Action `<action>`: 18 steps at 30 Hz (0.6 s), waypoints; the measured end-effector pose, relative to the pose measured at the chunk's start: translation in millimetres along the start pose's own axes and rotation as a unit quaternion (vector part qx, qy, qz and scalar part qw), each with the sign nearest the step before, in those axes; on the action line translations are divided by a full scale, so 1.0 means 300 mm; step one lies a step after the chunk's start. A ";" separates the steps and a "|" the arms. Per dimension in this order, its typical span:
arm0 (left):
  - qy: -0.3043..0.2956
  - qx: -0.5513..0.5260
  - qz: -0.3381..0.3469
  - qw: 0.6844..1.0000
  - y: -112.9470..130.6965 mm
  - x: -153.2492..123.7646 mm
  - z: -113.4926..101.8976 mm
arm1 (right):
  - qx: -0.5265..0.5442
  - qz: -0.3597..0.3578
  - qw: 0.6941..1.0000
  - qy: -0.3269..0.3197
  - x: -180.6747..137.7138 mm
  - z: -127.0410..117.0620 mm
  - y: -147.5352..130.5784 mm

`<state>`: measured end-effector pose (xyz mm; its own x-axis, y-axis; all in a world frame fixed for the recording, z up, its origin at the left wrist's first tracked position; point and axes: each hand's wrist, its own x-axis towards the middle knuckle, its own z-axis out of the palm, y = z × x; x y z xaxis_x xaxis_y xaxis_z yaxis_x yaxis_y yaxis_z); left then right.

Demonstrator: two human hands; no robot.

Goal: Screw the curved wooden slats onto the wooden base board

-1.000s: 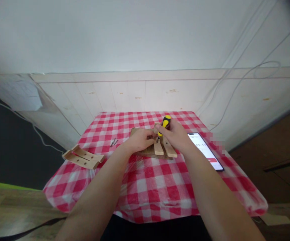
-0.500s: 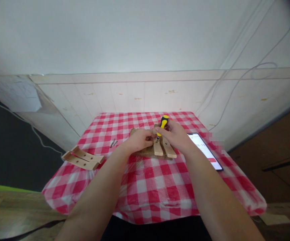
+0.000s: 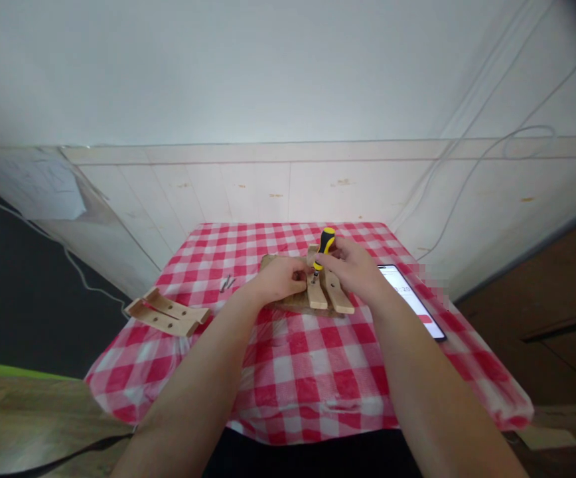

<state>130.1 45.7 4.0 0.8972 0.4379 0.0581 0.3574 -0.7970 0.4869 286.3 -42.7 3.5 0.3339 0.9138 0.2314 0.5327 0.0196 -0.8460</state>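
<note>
A yellow-and-black screwdriver (image 3: 326,240) stands nearly upright in my right hand (image 3: 352,262), whose fingers are closed around it. Its tip meets a hole in the nearer-left curved wooden piece (image 3: 317,298). My left hand (image 3: 281,277) has its fingers curled against the left edge of that piece, gripping it; its fingertips are partly hidden. A second curved wooden piece (image 3: 340,299), with a dark hole, lies just to the right. Both rest on a brown board (image 3: 292,304), partly covered by my left hand.
Two more curved wooden pieces (image 3: 168,316) with holes lie at the left of the red-and-white checked tablecloth (image 3: 308,372). Loose screws (image 3: 227,284) lie left of the board. A lit phone (image 3: 415,302) lies beside my right forearm. The wall (image 3: 288,192) rises behind the table.
The view has shifted slightly, moving everything a little to the right. My right fingers have changed position a little around the screwdriver, which stays at the same hole. The left hand keeps its place.
</note>
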 end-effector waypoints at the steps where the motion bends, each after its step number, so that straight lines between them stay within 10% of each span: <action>1: 0.002 0.007 -0.004 1.000 0.002 -0.001 -0.002 | 0.016 -0.001 1.000 -0.010 0.002 -0.001 0.007; 18: 0.007 0.024 -0.006 1.000 0.000 0.000 0.005 | 0.023 -0.005 1.000 -0.017 -0.001 0.003 0.004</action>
<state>130.6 45.1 2.7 0.8892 0.4529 0.0650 0.3805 -0.8108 0.4448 286.1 -42.7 2.1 0.3020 0.9265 0.2244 0.4996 0.0467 -0.8650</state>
